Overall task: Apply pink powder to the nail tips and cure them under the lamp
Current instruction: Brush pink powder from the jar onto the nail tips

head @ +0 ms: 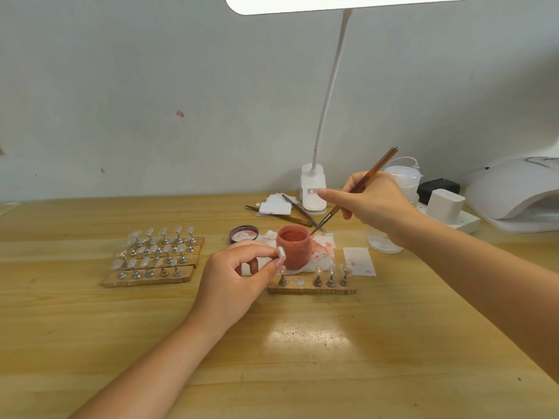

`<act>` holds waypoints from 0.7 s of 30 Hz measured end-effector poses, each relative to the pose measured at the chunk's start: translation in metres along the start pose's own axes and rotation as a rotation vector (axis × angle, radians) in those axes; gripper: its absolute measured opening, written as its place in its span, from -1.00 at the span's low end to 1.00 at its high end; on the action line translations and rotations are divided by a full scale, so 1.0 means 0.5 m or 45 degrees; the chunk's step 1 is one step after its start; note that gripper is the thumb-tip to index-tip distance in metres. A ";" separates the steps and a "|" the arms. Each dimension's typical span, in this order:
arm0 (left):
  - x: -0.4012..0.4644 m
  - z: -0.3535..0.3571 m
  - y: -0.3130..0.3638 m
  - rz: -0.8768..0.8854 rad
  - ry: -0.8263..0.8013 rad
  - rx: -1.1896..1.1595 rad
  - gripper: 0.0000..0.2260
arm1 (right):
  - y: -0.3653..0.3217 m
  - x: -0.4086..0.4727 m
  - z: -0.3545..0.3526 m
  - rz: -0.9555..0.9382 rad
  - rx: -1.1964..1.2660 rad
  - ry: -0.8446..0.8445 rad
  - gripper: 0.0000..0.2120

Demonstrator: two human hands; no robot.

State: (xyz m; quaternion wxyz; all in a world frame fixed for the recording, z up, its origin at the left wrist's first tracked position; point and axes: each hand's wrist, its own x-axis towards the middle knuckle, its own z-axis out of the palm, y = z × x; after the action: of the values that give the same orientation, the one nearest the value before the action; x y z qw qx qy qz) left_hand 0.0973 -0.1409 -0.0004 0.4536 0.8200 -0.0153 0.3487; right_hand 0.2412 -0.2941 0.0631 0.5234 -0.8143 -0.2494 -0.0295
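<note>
An open jar of pink powder point(292, 246) stands mid-table on a stained tissue. My right hand point(375, 201) grips a brown-handled brush point(357, 192), its tip at the jar's right rim. My left hand point(239, 273) pinches a small nail tip on its stand point(281, 254) just left of the jar. In front of the jar lies a wooden holder strip point(311, 288) carrying several nail tips on metal stands and one bare magnet spot. The white curing lamp point(517, 192) sits at the far right.
Stacked wooden strips with several nail tips point(157, 255) lie at the left. The jar's lid point(243, 233) rests behind the jar. A clip desk lamp point(314, 192), tweezers point(290, 214), paper pads, a clear cup point(382, 241) and white boxes crowd the back right.
</note>
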 end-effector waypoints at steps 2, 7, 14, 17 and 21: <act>0.001 0.001 0.000 0.007 -0.001 0.000 -0.70 | -0.003 -0.005 -0.011 -0.004 0.010 0.022 -0.67; -0.001 0.003 0.001 0.037 -0.008 0.004 -0.69 | -0.016 -0.054 -0.029 -0.050 0.294 0.051 -0.73; 0.000 0.003 0.001 0.072 -0.043 0.043 -0.64 | 0.016 -0.164 0.023 -0.437 0.332 0.060 -0.86; -0.001 0.004 0.003 0.103 -0.056 0.058 -0.64 | 0.024 -0.189 0.044 -0.539 0.219 0.116 -0.88; -0.002 0.005 0.004 0.151 -0.085 0.101 -0.67 | 0.025 -0.202 0.051 -0.563 0.364 0.105 -0.77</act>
State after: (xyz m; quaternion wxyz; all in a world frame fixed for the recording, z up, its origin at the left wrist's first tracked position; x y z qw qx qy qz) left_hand 0.0970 -0.1443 -0.0003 0.3986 0.8461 -0.0651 0.3477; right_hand 0.1528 -0.3142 0.0098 0.6235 -0.6559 -0.4014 -0.1408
